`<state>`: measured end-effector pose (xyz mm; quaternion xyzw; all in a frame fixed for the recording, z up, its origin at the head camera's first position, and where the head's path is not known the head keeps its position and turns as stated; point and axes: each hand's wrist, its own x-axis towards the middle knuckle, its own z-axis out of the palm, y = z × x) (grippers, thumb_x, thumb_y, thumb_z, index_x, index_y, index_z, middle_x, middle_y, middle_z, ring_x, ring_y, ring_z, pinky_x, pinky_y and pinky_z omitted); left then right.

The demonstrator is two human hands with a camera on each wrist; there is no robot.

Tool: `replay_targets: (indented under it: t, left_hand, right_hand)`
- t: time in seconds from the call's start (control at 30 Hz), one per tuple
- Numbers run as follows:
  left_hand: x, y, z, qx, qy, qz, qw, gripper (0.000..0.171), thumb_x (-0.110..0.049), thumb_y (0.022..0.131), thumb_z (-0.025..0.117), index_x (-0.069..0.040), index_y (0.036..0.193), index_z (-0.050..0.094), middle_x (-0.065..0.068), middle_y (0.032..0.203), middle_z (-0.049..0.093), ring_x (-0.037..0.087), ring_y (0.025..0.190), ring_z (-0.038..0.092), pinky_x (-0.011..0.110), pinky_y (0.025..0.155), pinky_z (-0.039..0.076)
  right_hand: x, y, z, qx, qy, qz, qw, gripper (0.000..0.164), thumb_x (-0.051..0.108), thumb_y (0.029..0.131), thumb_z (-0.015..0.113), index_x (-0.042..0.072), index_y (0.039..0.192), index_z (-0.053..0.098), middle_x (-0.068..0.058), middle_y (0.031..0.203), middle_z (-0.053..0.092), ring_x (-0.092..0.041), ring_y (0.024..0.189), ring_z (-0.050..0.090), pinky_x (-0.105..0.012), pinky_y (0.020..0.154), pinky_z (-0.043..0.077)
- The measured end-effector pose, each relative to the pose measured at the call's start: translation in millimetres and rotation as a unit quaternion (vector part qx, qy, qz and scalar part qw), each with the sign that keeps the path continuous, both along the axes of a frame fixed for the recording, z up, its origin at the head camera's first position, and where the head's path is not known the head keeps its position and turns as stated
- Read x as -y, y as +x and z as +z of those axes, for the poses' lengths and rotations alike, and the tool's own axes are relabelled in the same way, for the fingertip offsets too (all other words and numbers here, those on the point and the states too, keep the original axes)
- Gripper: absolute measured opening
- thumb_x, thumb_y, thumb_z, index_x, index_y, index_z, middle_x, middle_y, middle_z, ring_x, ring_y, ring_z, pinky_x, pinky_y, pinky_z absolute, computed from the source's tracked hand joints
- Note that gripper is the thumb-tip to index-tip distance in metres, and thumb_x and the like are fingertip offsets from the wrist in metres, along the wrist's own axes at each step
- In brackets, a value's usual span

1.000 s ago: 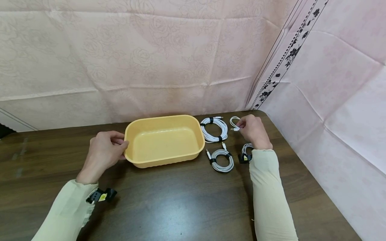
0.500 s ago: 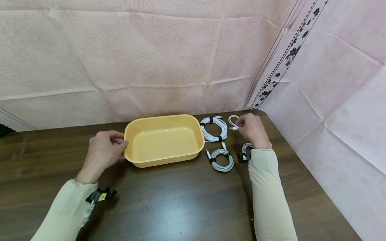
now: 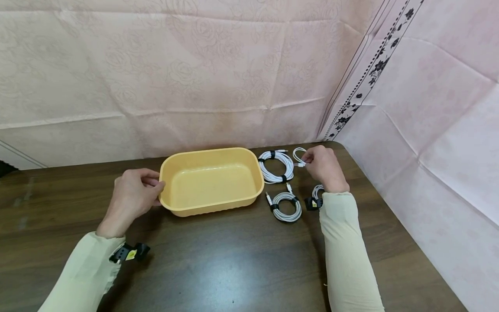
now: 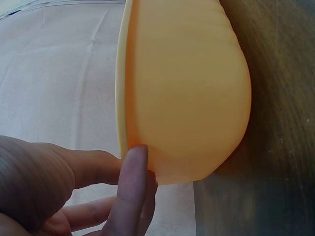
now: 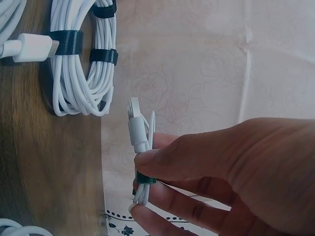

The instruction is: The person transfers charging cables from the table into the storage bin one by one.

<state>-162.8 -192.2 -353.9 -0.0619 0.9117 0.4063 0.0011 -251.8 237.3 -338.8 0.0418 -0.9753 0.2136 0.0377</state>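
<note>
A yellow plastic basin (image 3: 212,184) stands on the table with nothing in it. My left hand (image 3: 134,195) pinches its left rim, thumb on the inner side in the head view; the left wrist view shows fingers against its outer wall (image 4: 187,88). To the right, my right hand (image 3: 326,168) pinches a small coiled white USB cable (image 5: 138,133) between thumb and fingers. A dark strap binds that coil, and its plug points away from the palm. In the right wrist view the held cable looks raised off the table.
Between basin and right hand lie a large white cable coil (image 3: 267,173) and a grey cable coil (image 3: 277,213), both strapped. Another grey coil (image 3: 317,190) sits by the right wrist, partly hidden. Patterned cloth (image 3: 195,78) hangs behind the brown table (image 3: 218,264).
My right hand has shifted slightly left with the small USB cable, toward the large white coil. The left hand and basin stay practically where they were.
</note>
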Motion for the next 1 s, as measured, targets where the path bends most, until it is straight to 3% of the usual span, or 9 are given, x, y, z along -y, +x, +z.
replay_targets:
  t: [0.57,1.0]
  left_hand:
    - [0.6,2.1,-0.5,-0.009,0.01,-0.006,0.9999,0.037,-0.015,0.097,0.062,0.008,0.126,0.063,0.025,0.107,0.067,0.015,0.068,0.073,0.034,0.062,0.065]
    - [0.4,0.8,-0.9,-0.008,0.0,-0.004,1.0,0.037,-0.015,0.097,0.063,0.008,0.126,0.063,0.024,0.106,0.067,0.015,0.067,0.072,0.027,0.058,0.063]
  right_hand:
    - [4.6,-0.4,1.8,0.0,0.0,-0.006,1.0,0.027,-0.006,0.087,0.055,0.003,0.101,0.077,-0.013,0.095,0.073,-0.026,0.086,0.063,-0.038,0.075,0.053]
    - [6.3,0.9,2.8,-0.002,-0.004,0.002,1.0,0.028,-0.006,0.086,0.055,0.002,0.101,0.077,-0.013,0.094,0.073,-0.026,0.085,0.063,-0.039,0.074,0.053]
